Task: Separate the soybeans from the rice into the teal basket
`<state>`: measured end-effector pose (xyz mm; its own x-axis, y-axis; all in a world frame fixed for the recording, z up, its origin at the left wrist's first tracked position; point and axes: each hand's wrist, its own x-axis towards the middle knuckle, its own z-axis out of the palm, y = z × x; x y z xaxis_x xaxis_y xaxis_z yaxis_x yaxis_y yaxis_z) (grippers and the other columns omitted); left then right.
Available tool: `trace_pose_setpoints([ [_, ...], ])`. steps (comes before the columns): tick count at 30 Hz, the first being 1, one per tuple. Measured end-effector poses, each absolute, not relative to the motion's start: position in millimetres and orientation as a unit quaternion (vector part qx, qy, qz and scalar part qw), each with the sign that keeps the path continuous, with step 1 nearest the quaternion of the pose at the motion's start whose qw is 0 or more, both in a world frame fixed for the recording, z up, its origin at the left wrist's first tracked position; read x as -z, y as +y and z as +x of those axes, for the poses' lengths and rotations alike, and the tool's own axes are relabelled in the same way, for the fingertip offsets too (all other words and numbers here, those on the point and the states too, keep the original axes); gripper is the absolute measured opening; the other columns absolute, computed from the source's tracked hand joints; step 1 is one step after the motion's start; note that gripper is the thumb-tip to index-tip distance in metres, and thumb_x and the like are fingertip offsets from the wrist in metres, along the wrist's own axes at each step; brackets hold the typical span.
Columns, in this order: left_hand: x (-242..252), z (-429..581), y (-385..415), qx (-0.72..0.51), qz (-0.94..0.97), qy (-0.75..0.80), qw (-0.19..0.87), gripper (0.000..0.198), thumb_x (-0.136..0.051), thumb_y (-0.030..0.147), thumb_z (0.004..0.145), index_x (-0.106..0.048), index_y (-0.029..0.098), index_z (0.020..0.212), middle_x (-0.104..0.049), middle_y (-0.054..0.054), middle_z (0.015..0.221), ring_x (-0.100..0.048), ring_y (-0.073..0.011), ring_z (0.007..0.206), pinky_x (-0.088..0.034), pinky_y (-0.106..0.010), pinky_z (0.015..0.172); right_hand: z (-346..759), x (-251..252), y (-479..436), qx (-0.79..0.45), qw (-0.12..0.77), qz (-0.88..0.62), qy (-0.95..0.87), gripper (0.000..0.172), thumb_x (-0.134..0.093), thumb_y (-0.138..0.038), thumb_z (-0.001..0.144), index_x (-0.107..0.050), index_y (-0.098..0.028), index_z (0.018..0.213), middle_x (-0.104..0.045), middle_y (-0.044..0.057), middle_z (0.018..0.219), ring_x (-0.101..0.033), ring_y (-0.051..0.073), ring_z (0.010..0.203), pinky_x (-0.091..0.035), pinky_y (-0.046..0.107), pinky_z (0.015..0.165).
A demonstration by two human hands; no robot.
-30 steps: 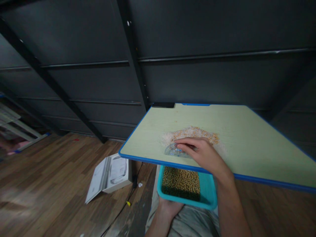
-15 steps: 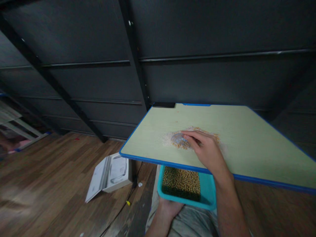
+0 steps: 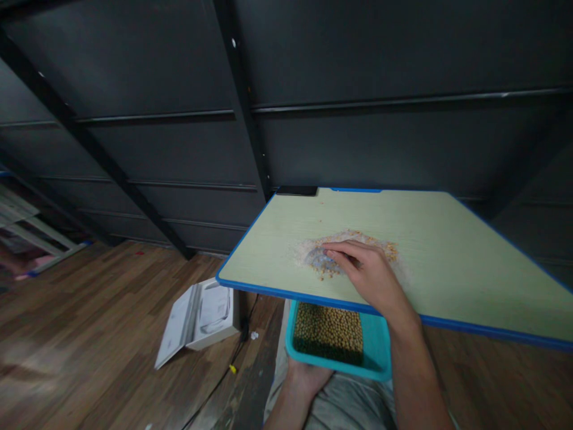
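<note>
A pale green table (image 3: 447, 263) with a blue rim carries a spread pile of white and yellow grains (image 3: 358, 240). My right hand (image 3: 367, 272) lies on the pile's near left part, fingers pressed on a small clear plastic scraper (image 3: 317, 258) that touches the grains. Below the table's near edge, my left hand (image 3: 307, 377) holds up a teal tray (image 3: 380, 352) filled with yellowish beans; only the wrist and palm show under the tray.
A dark panelled wall with black metal braces stands behind the table. On the wooden floor to the left lies an open white box (image 3: 197, 316) with a cable (image 3: 224, 373) beside it. A pale rack (image 3: 27, 230) sits at the far left.
My right hand slid the scraper from the table's near edge back into the grain pile, then a little toward me again. The tray and left hand stayed put.
</note>
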<state>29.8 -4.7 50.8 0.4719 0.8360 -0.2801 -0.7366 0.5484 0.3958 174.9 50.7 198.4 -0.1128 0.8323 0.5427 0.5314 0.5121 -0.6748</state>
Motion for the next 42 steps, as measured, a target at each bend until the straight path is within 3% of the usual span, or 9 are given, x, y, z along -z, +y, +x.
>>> trace_pose_setpoints([
  [5, -49.9, 28.7, -4.8, -0.453, 0.116, 0.279, 0.839, 0.035, -0.053, 0.051, 0.078, -0.072, 0.03, 0.099, -0.076, -0.005, 0.112, -0.058, -0.0336, 0.122, -0.039, -0.054, 0.11, 174.0, -197.8, 49.6, -0.167, 0.458, -0.476, -0.732, 0.025, -0.056, -0.021, 0.092, -0.072, -0.031, 0.108, -0.073, 0.0, 0.11, -0.066, 0.019, 0.102, -0.049, 0.039, 0.094],
  [13, -45.9, 26.9, -5.3, -0.456, 0.113, 0.227, 0.853, 0.027, -0.057, 0.041, 0.079, -0.072, 0.03, 0.098, -0.075, -0.003, 0.116, -0.054, -0.0307, 0.126, -0.037, -0.051, 0.112, 171.6, -201.6, 47.0, -0.187, 0.457, -0.463, -0.736, 0.022, -0.057, -0.023, 0.092, -0.073, -0.03, 0.107, -0.074, -0.001, 0.107, -0.067, 0.018, 0.1, -0.05, 0.036, 0.091],
  [22, -52.1, 30.6, -3.5, -0.466, 0.112, 0.248, 0.842, 0.039, -0.06, 0.049, 0.077, -0.069, 0.025, 0.106, -0.078, -0.009, 0.104, -0.06, -0.0303, 0.118, -0.038, -0.054, 0.111, 169.8, -204.7, 44.8, -0.231, 0.441, -0.448, -0.743, 0.022, -0.058, -0.025, 0.091, -0.074, -0.031, 0.105, -0.075, -0.001, 0.106, -0.068, 0.019, 0.099, -0.051, 0.037, 0.091],
  [27, -55.3, 30.6, -3.4, -0.467, 0.092, 0.207, 0.855, 0.032, -0.052, 0.045, 0.083, -0.07, 0.028, 0.104, -0.076, -0.004, 0.111, -0.057, -0.0293, 0.123, -0.04, -0.052, 0.11, 169.5, -205.5, 41.9, -0.264, 0.417, -0.434, -0.754, 0.02, -0.06, -0.024, 0.09, -0.074, -0.031, 0.102, -0.076, -0.003, 0.103, -0.069, 0.018, 0.095, -0.053, 0.033, 0.087],
  [33, -54.7, 30.5, -3.1, -0.462, 0.099, 0.258, 0.843, 0.037, -0.056, 0.048, 0.079, -0.07, 0.026, 0.106, -0.073, -0.008, 0.119, -0.059, -0.0327, 0.121, -0.042, -0.056, 0.107, 168.5, -208.3, 37.5, -0.288, 0.416, -0.431, -0.747, 0.018, -0.062, -0.024, 0.088, -0.075, -0.031, 0.1, -0.076, -0.003, 0.101, -0.07, 0.017, 0.093, -0.054, 0.031, 0.084],
  [42, -39.8, 28.4, -3.7, -0.455, 0.112, 0.256, 0.845, 0.035, -0.056, 0.049, 0.079, -0.071, 0.027, 0.103, -0.076, -0.007, 0.112, -0.059, -0.033, 0.121, -0.038, -0.055, 0.111, 171.0, -198.9, 48.3, -0.197, 0.428, -0.467, -0.748, 0.02, -0.06, -0.025, 0.091, -0.073, -0.03, 0.105, -0.075, -0.002, 0.105, -0.068, 0.018, 0.097, -0.051, 0.035, 0.09],
])
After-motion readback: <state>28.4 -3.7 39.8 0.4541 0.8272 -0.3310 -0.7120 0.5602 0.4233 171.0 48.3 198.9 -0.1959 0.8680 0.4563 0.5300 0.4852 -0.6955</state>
